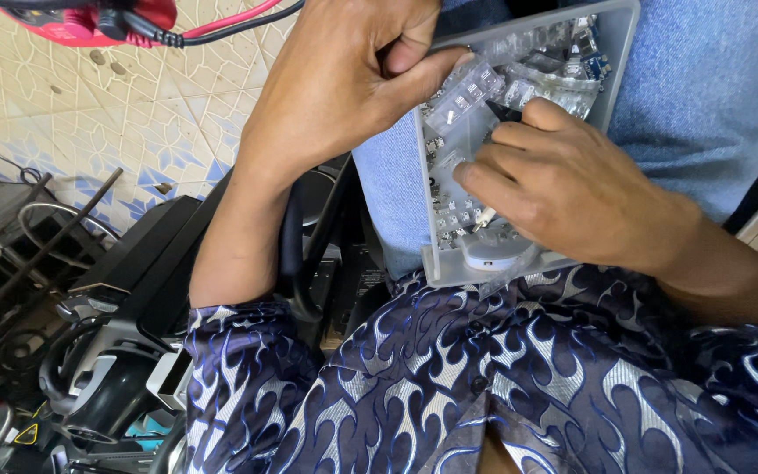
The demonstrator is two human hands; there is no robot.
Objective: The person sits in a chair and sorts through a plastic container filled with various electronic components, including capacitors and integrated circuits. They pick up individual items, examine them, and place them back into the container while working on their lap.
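Closest to the camera is a dark shirt [449, 395] with silver flames. Just past it a clear plastic parts tray [618, 53] sits on the person's jeans-covered lap. The right hand [572, 189] rests inside it, fingers bunched together, digging among tiny components. The left hand [344, 79] pinches a small clear packet [471, 88] at the tray's edge. Farther off there's tiled floor [133, 105] and a red cable [230, 19].

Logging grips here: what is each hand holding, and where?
Left hand pinches a small clear packet at its end; right hand rests in the grey tray.
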